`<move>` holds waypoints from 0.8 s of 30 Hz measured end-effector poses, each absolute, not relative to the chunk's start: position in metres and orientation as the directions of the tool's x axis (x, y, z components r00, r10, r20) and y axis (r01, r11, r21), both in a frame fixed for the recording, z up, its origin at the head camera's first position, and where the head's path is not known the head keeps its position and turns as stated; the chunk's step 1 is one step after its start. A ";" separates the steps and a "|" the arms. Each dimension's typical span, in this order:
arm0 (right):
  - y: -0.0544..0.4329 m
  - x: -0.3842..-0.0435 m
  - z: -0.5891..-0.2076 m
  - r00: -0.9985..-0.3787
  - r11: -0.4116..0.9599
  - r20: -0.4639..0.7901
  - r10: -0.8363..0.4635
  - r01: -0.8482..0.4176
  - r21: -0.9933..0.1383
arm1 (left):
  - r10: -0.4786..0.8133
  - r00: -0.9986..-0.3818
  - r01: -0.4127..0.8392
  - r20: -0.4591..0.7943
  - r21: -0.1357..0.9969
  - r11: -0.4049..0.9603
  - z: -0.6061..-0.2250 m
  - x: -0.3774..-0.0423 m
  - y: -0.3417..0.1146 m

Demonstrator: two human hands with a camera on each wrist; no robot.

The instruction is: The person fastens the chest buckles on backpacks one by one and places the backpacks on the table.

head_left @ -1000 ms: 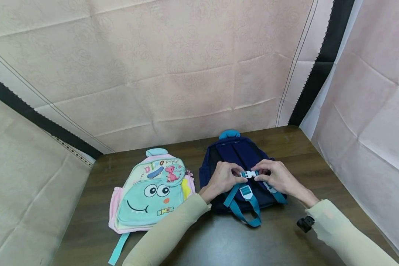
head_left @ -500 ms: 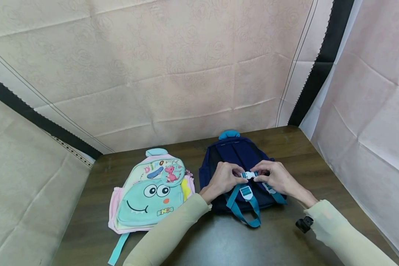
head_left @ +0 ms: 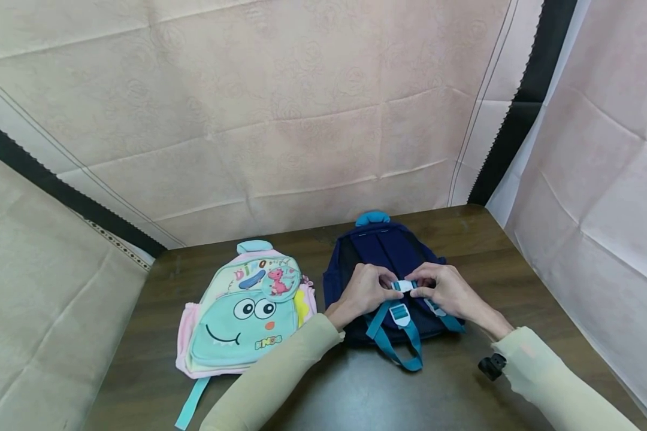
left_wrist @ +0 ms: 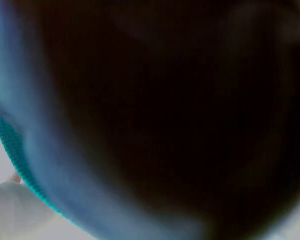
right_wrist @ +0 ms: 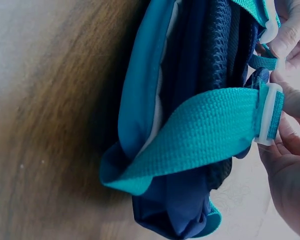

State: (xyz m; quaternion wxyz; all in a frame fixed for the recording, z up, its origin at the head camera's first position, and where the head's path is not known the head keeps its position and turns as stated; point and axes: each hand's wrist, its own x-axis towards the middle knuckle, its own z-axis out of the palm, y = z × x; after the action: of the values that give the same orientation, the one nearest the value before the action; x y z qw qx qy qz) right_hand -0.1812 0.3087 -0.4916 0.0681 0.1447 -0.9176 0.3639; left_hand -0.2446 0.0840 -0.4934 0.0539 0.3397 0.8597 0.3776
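A navy backpack point(head_left: 380, 242) with teal straps lies flat in the head view. Over its lower half, both hands meet at a white side-release buckle point(head_left: 404, 286) on a teal strap. My left hand point(head_left: 362, 290) pinches the buckle's left end between thumb and fingers. From the other side, my right hand point(head_left: 446, 288) pinches the right end. The two buckle parts look pushed together as one piece. In the right wrist view, a wide teal strap point(right_wrist: 205, 135) runs up to a white strap adjuster point(right_wrist: 266, 115) near fingers. A dark blur fills most of the left wrist view.
A mint and pink dinosaur backpack point(head_left: 242, 329) lies to the left, partly behind the left sleeve point(head_left: 280, 374). Its loose teal strap point(head_left: 193, 402) points toward the front. Pale patterned cloth point(head_left: 302, 120) hangs behind the brown table point(head_left: 356, 395).
The gap and prongs between the white buckle halves have disappeared as they slid together. Both hands have moved slightly closer to each other. The backpacks lie where they were.
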 end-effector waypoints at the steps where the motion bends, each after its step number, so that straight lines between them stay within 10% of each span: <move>1: 0.308 -0.181 -0.492 -0.948 0.694 0.233 -0.217 -0.318 -0.646 | 0.625 -0.765 0.542 0.157 0.681 0.492 -0.493 -0.244 0.084; 24: 0.295 -0.179 -0.503 -0.963 0.745 0.167 -0.212 -0.270 -0.610 | 0.654 -0.752 0.580 0.078 0.549 0.602 -0.493 -0.243 0.081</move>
State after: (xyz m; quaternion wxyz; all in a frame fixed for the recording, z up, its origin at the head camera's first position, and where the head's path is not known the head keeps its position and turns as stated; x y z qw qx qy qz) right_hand -0.1791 0.2952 -0.5026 0.0434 0.1290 -0.9331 0.3330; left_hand -0.2426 0.0811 -0.4926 0.0653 0.3458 0.8926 0.2820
